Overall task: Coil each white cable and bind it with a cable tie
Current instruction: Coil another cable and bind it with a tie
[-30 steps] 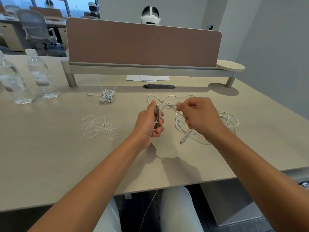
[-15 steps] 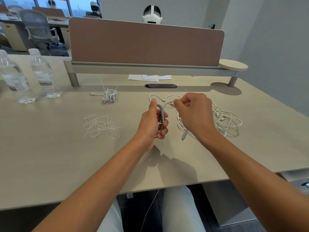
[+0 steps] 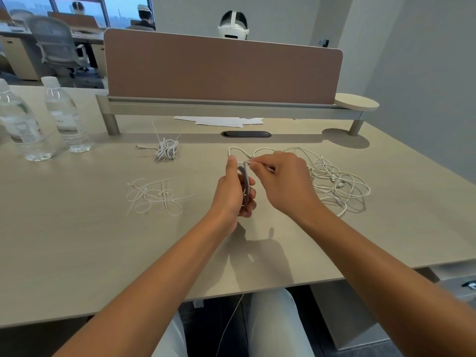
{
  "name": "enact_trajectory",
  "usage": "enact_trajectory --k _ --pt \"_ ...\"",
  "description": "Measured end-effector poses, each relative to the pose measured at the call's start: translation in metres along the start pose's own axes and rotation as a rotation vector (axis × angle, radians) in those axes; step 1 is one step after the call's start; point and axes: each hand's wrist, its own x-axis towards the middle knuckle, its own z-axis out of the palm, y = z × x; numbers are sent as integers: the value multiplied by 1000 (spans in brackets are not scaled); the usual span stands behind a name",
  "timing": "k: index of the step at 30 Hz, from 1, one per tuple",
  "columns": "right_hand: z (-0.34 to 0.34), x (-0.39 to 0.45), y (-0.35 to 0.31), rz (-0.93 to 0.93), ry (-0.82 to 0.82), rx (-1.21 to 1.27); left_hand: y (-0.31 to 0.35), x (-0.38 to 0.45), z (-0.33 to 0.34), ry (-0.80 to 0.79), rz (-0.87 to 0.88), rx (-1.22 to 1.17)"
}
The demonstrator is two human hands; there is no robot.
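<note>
Coil [image 3: 244,184] was gripped upright in left hand [image 3: 231,194] | cable strand [image 3: 253,162] was pinched by right hand [image 3: 286,181] | loose tangle [image 3: 334,179] was seen at 3 o'clock, nearer right hand

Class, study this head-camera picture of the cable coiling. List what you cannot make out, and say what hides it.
1. Loop count in the coil: head view, the left hand wraps it.
2. The right hand grip: its fingertips are turned from view.
3. Whether the far bundle is tied: too small.
4. Number of cables in the loose pile: tangled.
5. Leftmost bottle: cut by the frame edge.
</note>
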Motion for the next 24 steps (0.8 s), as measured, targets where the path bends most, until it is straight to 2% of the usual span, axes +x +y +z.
enact_trajectory --k 5,9,12,18,24 --pt "-2 0 -2 24 -168 111 0 0 3 -15 27 16" --pt "-3 4 2 140 -43 342 3 -1 5 -47 28 -8" --pt "-5 9 8 155 13 419 4 -2 5 -77 7 -41" --pt "-6 8 10 121 -13 425 6 1 5 -55 -32 -102" --pt "-7 7 10 192 83 438 7 2 7 -21 -62 -218"
